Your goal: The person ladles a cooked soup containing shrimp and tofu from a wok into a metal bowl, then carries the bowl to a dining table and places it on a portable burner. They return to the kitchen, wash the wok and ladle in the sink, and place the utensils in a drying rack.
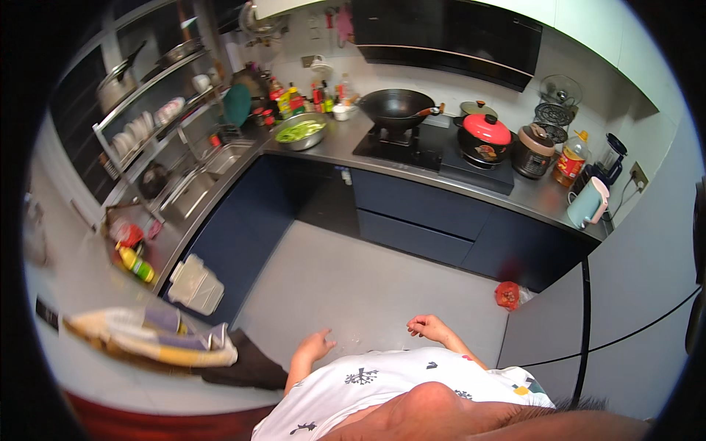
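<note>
My left hand (315, 346) is held low in front of my body over the grey floor, fingers apart, with nothing in it. To its right, my right hand (429, 327) hangs over the floor too, empty, its fingers loosely curled. Ahead on the steel counter stand a metal bowl of cut green vegetables (300, 132), a black wok (397, 107) on the gas hob (397, 150), and a black pot with a red lid (485, 132). Neither hand touches any of them.
Right of the pot are a rice cooker (534, 151), an oil bottle (572, 157) and an electric kettle (588, 203). Sink (190, 193) and dish rack (149, 96) lie left. A wall-hung bin (196, 284) juts from the left cabinet. A red bag (507, 296) sits on the floor beside the refrigerator (543, 325).
</note>
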The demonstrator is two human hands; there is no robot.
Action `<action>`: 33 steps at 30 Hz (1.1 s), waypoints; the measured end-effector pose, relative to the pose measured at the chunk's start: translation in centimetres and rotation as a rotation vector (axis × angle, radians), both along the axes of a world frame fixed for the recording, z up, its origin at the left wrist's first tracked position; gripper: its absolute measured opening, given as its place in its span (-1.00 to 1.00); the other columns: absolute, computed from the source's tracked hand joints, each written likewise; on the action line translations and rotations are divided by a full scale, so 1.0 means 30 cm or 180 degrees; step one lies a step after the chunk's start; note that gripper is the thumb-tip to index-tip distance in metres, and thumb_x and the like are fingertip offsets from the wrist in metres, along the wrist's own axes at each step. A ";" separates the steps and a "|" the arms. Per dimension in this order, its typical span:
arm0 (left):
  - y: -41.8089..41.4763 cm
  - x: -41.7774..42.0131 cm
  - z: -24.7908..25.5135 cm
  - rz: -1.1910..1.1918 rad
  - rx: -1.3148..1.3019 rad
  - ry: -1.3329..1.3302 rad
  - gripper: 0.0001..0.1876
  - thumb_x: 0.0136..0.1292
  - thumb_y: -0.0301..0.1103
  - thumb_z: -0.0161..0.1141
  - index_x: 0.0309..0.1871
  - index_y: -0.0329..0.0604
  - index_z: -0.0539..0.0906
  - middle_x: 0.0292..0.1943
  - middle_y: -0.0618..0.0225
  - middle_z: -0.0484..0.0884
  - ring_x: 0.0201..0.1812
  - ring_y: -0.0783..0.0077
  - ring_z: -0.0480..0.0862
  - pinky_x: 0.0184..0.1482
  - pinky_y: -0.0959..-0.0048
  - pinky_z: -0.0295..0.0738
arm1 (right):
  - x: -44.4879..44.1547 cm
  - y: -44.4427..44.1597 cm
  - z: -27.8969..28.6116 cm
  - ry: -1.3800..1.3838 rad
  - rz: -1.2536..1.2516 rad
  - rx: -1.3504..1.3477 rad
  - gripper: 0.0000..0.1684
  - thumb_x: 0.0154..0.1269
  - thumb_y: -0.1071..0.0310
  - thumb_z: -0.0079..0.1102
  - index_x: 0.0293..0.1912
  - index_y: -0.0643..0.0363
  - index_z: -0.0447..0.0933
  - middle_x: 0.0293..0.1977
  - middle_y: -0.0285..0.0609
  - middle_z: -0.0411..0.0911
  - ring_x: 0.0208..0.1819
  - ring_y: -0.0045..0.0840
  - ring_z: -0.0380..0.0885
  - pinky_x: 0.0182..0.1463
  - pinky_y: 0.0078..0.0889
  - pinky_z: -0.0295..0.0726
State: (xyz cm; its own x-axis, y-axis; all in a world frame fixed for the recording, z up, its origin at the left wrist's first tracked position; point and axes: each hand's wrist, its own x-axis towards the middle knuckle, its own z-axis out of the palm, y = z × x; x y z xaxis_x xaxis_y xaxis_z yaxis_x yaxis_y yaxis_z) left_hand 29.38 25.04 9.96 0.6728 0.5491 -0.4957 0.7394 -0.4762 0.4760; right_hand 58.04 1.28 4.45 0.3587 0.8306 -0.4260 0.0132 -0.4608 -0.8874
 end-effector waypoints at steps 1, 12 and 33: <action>0.065 0.090 0.007 -0.0134 0.0168 -0.0026 -0.42 0.23 -0.07 0.20 0.29 -0.07 0.43 0.06 0.03 0.60 0.13 0.00 0.55 0.15 0.18 0.43 | 0.056 0.011 -0.016 -0.0085 -0.0174 -0.0003 -0.80 0.34 0.27 0.11 -0.15 0.15 0.61 -0.30 -0.30 0.65 -0.29 -0.62 0.63 -0.25 -0.55 0.54; 0.511 0.928 0.079 -0.0965 -0.0004 -0.0842 -0.50 0.23 -0.17 0.24 0.22 -0.09 0.49 -0.21 0.10 0.68 -0.16 0.13 0.65 -0.06 0.27 0.52 | 0.657 0.262 -0.111 0.0502 -0.1936 0.0025 -0.80 0.33 0.27 0.13 -0.26 0.19 0.61 -0.44 -0.29 0.64 -0.44 -0.67 0.58 -0.42 -0.60 0.52; 1.488 1.427 0.100 0.0017 -0.0753 -0.1567 -0.56 0.30 -0.34 0.21 0.22 -0.23 0.47 -0.35 0.29 0.66 -0.31 0.49 0.61 -0.18 0.50 0.51 | 1.701 1.400 0.516 -0.1155 -0.2970 0.2289 -0.20 0.20 0.33 0.34 0.31 0.22 0.11 -0.27 -0.22 0.56 -0.39 -0.70 0.52 -0.40 -0.66 0.49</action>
State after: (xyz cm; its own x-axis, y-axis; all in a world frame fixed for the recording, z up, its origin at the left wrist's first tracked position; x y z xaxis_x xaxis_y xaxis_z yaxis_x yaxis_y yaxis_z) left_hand 72.19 69.67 12.95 0.8541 0.4649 -0.2332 0.4041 -0.3109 0.8603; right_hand 109.07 43.29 19.92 0.9424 0.1974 0.2700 0.2394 0.1657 -0.9567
